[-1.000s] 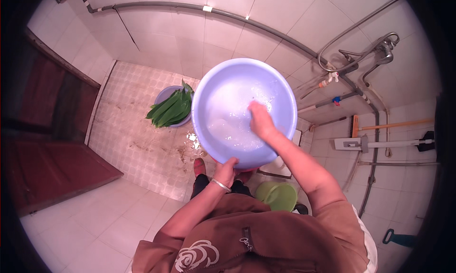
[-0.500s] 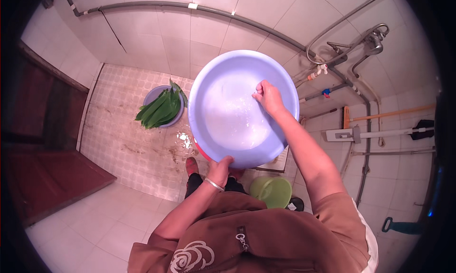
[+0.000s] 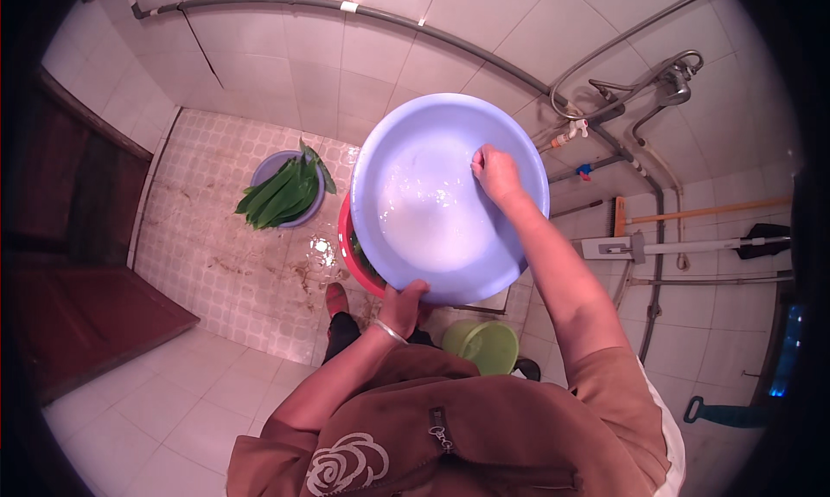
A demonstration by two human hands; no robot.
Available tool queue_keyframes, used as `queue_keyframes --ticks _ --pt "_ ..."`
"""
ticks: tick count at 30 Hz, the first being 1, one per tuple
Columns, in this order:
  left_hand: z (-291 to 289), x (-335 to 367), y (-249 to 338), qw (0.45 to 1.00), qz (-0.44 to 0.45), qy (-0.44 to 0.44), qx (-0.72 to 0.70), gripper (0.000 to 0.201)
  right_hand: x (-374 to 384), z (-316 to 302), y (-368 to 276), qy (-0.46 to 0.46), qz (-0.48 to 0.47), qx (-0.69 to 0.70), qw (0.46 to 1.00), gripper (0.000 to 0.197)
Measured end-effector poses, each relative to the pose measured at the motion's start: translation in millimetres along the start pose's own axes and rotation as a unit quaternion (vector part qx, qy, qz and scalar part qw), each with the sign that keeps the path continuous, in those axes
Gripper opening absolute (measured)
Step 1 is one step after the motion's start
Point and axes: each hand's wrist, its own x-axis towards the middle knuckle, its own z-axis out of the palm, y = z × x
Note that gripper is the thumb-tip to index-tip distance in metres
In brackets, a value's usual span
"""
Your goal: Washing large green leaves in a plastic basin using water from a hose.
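Observation:
A large pale-blue basin [image 3: 441,280] is held up in front of me, tilted so its inside shows. Its bottom looks whitish and wet, with shiny drops or bubbles. My left hand [image 3: 404,305] grips the near rim, thumb over the edge. Inside the basin, toward the right side, is my right hand [image 3: 499,175], its fingers curled in; whether anything is in them is hidden. Under the basin a red basin [image 3: 344,237] is partly covered, with a bit of green in it.
To the left on the tiled floor stands a small bluish basin [image 3: 313,216] of long green leaves [image 3: 281,194]. A lime-green bucket [image 3: 491,348] is near my feet. Taps and pipes [image 3: 581,127] run along the right wall, beside a broom [image 3: 619,217] and a mop [image 3: 605,248].
The pale-blue basin has shifted slightly right over the floor, so more of the red basin shows. My right hand has moved a little within it, and the bright drops inside lie differently.

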Motion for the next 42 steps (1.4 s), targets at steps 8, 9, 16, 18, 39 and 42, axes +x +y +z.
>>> queue_keyframes --ticks 8,9,16,18,39,42 --pt "13.7 -2.9 13.1 1.000 -0.023 0.003 0.013 0.036 -27.2 39.3 -52.0 0.105 -0.293 -0.012 0.950 0.038" --pt "14.4 -2.2 15.2 0.999 -0.037 0.006 0.012 0.036 -29.6 52.8 -46.6 0.047 -0.388 0.003 0.920 0.035" --pt "0.7 -4.3 2.8 1.000 -0.021 0.004 0.007 0.043 -10.8 26.1 -54.8 0.066 -0.274 0.002 0.959 0.016" --pt "0.7 -3.6 10.1 1.000 -0.002 0.003 -0.016 0.044 -31.7 61.7 -54.6 0.034 -0.321 0.026 0.946 0.016" --pt "-6.0 -12.6 36.0 0.999 0.005 -0.043 -0.023 0.046 -61.2 98.6 -129.2 -0.095 -0.312 0.239 0.915 0.060" --pt "-5.9 -22.2 48.6 0.999 0.035 -0.026 -0.008 0.041 -61.5 86.0 -139.6 -0.123 -0.286 0.169 0.935 0.060"
